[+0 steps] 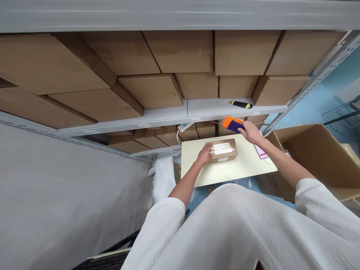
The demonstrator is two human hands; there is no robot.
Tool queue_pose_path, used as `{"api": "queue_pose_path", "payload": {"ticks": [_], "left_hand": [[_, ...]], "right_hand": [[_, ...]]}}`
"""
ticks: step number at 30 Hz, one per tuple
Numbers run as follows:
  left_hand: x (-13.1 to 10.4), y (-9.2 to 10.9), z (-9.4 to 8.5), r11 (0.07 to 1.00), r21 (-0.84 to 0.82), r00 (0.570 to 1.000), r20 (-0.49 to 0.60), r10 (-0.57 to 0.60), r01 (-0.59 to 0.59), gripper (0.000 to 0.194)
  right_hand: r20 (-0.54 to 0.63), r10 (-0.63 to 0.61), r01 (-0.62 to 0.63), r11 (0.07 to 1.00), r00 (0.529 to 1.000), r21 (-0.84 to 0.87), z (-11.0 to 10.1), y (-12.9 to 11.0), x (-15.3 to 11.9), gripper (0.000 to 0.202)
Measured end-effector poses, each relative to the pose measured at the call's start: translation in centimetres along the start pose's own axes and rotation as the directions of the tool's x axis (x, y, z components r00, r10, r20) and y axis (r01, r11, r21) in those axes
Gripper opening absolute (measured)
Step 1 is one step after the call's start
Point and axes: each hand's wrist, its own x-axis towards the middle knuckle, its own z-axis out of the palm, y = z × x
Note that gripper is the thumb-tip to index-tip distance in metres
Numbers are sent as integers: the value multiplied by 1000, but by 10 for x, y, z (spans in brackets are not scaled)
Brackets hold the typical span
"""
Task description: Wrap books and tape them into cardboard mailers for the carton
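Note:
A small brown cardboard box (231, 155) with clear tape and white labels lies on the pale yellow tabletop (202, 174). My left hand (204, 154) rests against the box's left end, its fingers on the top and side. Above and to the right of the box, my right hand (250, 132) is closed around an orange and dark purple handheld device (233, 124), near the shelf edge. Partly behind my right forearm, a phone (261, 152) with a pink screen lies on the tabletop.
Cardboard boxes (178, 50) fill the grey metal shelf (165, 114) ahead. A yellow and black cutter (241, 104) lies on it. Below are a white power strip (185, 126) and white wrapping (164, 174). A large open carton (317, 157) stands right.

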Motion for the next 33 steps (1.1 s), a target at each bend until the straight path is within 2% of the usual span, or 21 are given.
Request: {"api": "queue_pose_path", "payload": {"ticks": [4,9,13,18,22,26,29,33], "left_hand": [[-2,3,1,1000,-12,1000,-11,6,-6,90],[-6,7,2,999,-20,999,-33,36,-36,86],[-9,9,3,998,-11,998,-31,61,-62,82],[-10,7,4,997,8,997,-12,76,-76,78],[-11,5,4,997,-4,997,-6,74,-74,79],[-15,9,3,999,-20,999,-23,49,-50,80],[-16,19,6,999,-25,995,-89,42,-45,78],[-8,45,15,996,-33,982,-170,78,-85,75]], "right_hand": [[-67,-128,124,990,989,-63,-7,-35,61,58],[-112,-168,156,982,979,-106,0,-52,126,61],[-130,-135,118,985,982,-127,10,-56,153,62],[-111,-69,49,984,991,-173,17,-56,165,62],[-193,-83,51,985,978,-165,14,-57,153,66],[-247,-41,7,991,968,-137,12,-49,113,61],[-195,2,-16,997,981,-70,21,-22,69,55],[-152,167,-144,978,974,150,45,41,9,39]]}}
